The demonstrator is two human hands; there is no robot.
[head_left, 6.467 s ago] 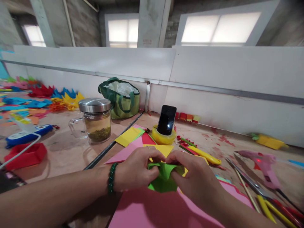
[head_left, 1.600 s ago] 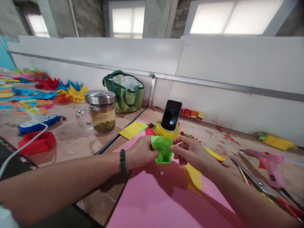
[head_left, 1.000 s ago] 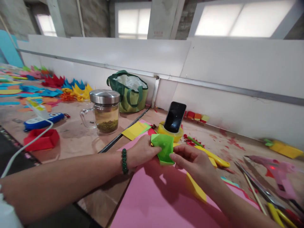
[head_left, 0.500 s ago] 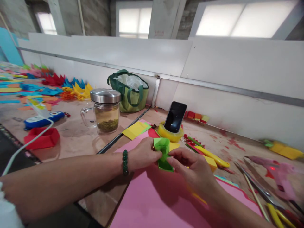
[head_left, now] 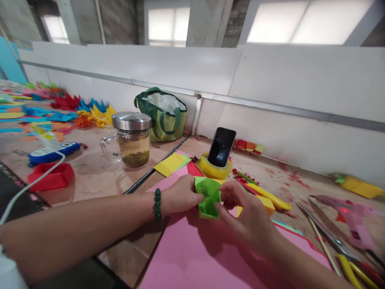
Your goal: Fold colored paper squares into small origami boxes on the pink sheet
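A small green folded paper box [head_left: 208, 196] is held above a large pink sheet [head_left: 192, 249]. My left hand [head_left: 182, 194], with a dark green bead bracelet [head_left: 158, 204] on its wrist, pinches the box's left side, thumb inside the opening. At the box's right side is my right hand [head_left: 240, 204], thumb and forefinger bent and apart around its edge, the fingertips close to or touching the paper. Just behind the right hand, a yellow folded paper piece [head_left: 266, 205] lies partly hidden.
A phone [head_left: 221, 147] leans in a yellow tape roll [head_left: 215, 167]. Left are a glass tea mug [head_left: 134, 146], green bag [head_left: 171, 124] and red paper box [head_left: 51, 176]. Right are a pink glue gun [head_left: 350, 218], scissors [head_left: 338, 243] and yellow-handled cutter [head_left: 270, 197].
The green box now shows a wider opening. My right hand's thumb and forefinger have spread from their pinch on its right side, and the hand has shifted slightly.
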